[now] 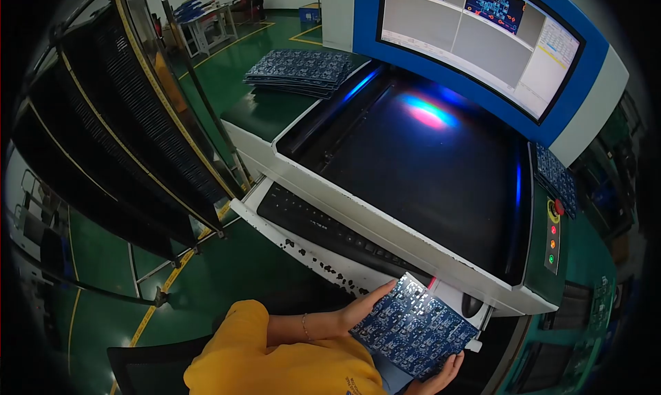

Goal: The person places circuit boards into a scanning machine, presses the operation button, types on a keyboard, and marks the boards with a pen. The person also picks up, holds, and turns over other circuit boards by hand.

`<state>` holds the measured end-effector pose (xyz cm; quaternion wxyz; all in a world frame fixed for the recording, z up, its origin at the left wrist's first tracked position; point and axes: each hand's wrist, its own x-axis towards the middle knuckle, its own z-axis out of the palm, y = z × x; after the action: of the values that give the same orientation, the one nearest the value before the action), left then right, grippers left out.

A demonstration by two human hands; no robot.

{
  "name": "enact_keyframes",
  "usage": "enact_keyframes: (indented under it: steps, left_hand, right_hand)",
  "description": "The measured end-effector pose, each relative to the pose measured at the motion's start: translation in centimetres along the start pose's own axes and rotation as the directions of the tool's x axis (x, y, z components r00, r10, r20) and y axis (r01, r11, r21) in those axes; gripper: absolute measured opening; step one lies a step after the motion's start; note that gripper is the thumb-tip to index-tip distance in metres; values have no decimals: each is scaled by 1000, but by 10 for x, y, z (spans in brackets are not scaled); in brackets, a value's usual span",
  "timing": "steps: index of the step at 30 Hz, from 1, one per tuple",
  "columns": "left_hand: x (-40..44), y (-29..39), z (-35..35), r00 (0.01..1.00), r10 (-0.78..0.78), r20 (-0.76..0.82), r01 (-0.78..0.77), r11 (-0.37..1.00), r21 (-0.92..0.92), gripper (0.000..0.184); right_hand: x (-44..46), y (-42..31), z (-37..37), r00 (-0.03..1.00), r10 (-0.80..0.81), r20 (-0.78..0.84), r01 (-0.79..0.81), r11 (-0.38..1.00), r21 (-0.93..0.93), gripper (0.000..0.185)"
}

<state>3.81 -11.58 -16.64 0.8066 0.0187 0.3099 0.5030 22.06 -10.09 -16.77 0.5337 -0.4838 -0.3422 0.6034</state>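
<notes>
A blue printed circuit board panel [420, 326], crowded with small components, is held tilted in front of my body. My left hand [366, 305] grips its upper left edge, with the thumb along the border. Around the lower right corner close the fingers of my right hand [444, 378]; part of that hand is cut off by the frame's bottom. Just beyond the panel is a pull-out shelf with a black keyboard [337, 233]. A dark mouse [471, 305] shows partly past the panel's right edge.
Behind the shelf stands an inspection machine with a dark, lit bed [413, 168] and a monitor [482, 37]. Stacked circuit boards [299, 71] lie at its left, more boards [554, 171] at its right. Near these are control buttons [553, 243]. A black slotted rack [117, 119] stands at left.
</notes>
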Motion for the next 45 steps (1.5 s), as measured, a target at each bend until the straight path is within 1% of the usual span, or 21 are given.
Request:
enact_keyframes:
  steps: [5, 11, 18, 21, 23, 24, 25, 26, 27, 29, 31, 33, 35, 37, 38, 40, 41, 42, 43, 44, 45]
  left_hand:
    - [3, 1, 3, 998, -45, 32, 45, 999, 4, 48]
    - [6, 3, -1, 998, -31, 49, 29, 999, 34, 50]
    - [6, 9, -7, 998, -53, 43, 52, 998, 30, 46]
    - [9, 11, -12, 1000, -5, -16, 6, 1000, 22, 46]
    - [6, 21, -17, 989, 72, 131, -93, 981, 168, 45]
    - [0, 32, -10, 977, 154, 151, -191, 941, 278, 40]
    - [2, 41, -18, 938, 265, 223, -342, 810, 476, 36]
    - [4, 50, -26, 882, 351, 315, -470, 616, 632, 32]
    - [-6, 66, -19, 848, 349, 399, -529, 609, 591, 25]
    - [-23, 96, -11, 813, 437, 386, -561, 406, 722, 23]
    - [-36, 122, -1, 749, 543, 381, -577, 250, 778, 22]
    - [-44, 151, 9, 628, 627, 460, -613, 35, 789, 21]
    - [-46, 184, 21, 538, 658, 527, -513, -240, 824, 22]
    - [-37, 215, 27, 459, 668, 585, -372, -453, 810, 24]
    - [-36, 230, 30, 497, 640, 586, -243, -546, 802, 29]
    - [-17, 258, 23, 469, 567, 677, -75, -738, 670, 36]
    - [-10, 270, 24, 562, 558, 611, 51, -760, 648, 43]
    - [-1, 279, 25, 555, 554, 620, 38, -762, 647, 43]
    - [9, 288, 27, 706, 556, 438, 201, -751, 628, 47]
    - [18, 291, 29, 802, 553, 225, 354, -744, 566, 51]
    - [25, 291, 31, 799, 550, 241, 343, -748, 569, 51]
  right_hand:
    - [-1, 2, -1, 1000, -4, 0, 4, 1000, 2, 29]
    - [-2, 5, 2, 1000, -3, 11, 3, 1000, 12, 30]
    - [-2, 6, 4, 1000, -2, 29, 2, 1000, 10, 31]
    - [0, 4, 2, 999, -13, 39, 13, 1000, 0, 31]
    - [2, 1, 0, 999, -24, 43, 25, 1000, -6, 31]
    - [3, 0, -1, 998, -32, 45, 32, 999, -9, 31]
    - [4, -2, -2, 998, -40, 48, 40, 999, -12, 32]
    - [5, -3, -4, 998, -46, 50, 47, 999, -16, 32]
    - [5, -5, -5, 997, -53, 52, 54, 998, -19, 32]
    - [7, -8, -7, 996, -69, 59, 71, 997, -23, 32]
    - [9, -11, -8, 994, -89, 63, 91, 995, -28, 32]
    - [11, -16, -12, 991, -116, 61, 118, 992, -35, 33]
    - [12, -22, -16, 987, -146, 60, 149, 988, -44, 33]
    - [13, -27, -19, 983, -173, 62, 176, 983, -50, 33]
    - [13, -29, -20, 981, -186, 63, 189, 981, -53, 33]
    - [12, -34, -23, 976, -211, 61, 215, 975, -60, 34]
    - [12, -37, -25, 973, -225, 59, 229, 971, -64, 34]
    - [10, -42, -26, 969, -240, 56, 243, 967, -69, 34]
    - [9, -46, -29, 965, -256, 53, 259, 963, -75, 34]
    - [8, -50, -30, 960, -274, 51, 277, 957, -80, 34]
    - [9, -54, -32, 955, -292, 49, 295, 952, -84, 34]
